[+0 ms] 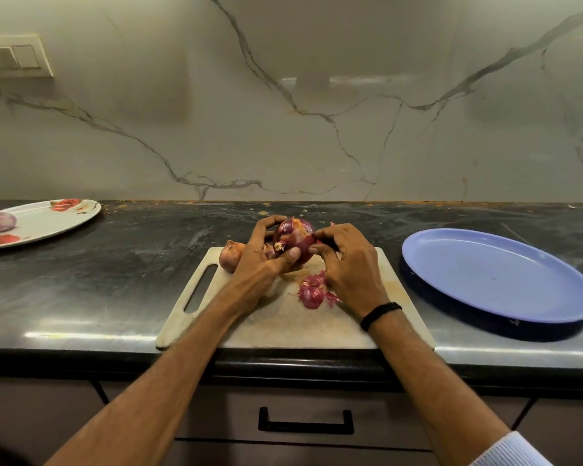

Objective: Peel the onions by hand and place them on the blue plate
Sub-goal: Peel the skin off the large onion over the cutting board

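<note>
The onion [295, 235] is held over the board [283, 324], root tuft pointing toward the person, axis tilted back. The left hand [266, 253] curls round it; the right hand [345, 264] pinches a flap of its glossy purple skin. Fingers hide its underside. Papery peels [312, 292] lie beneath; a second onion [230, 255] shows partly behind the left hand. The smooth blue plate [495, 277] lies to the right.

Marble-backed kitchen counter, softly lit.
Pale veined marble backsplash [317, 95] fills twelve o'clock, with a switch panel [12, 57] at ten; the dark glossy countertop [132, 264] catches light streaks, and a brown drawer [216, 408] with a black handle [306, 429] sits at six.
</note>
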Demonstrator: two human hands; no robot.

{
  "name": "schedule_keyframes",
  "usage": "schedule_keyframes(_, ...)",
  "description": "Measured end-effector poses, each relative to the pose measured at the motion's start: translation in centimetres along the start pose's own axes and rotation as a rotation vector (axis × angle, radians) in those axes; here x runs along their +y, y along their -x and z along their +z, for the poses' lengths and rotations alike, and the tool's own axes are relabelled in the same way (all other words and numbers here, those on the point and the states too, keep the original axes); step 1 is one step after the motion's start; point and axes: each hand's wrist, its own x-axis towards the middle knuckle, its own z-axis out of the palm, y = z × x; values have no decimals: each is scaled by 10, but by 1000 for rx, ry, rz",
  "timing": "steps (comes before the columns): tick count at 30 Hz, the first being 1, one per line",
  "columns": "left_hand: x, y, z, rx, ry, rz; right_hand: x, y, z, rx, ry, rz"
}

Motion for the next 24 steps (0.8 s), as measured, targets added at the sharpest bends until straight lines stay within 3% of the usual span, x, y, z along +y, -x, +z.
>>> schedule_keyframes(24,4,0,3,51,-72,44,-4,0,1,-47,-22,19)
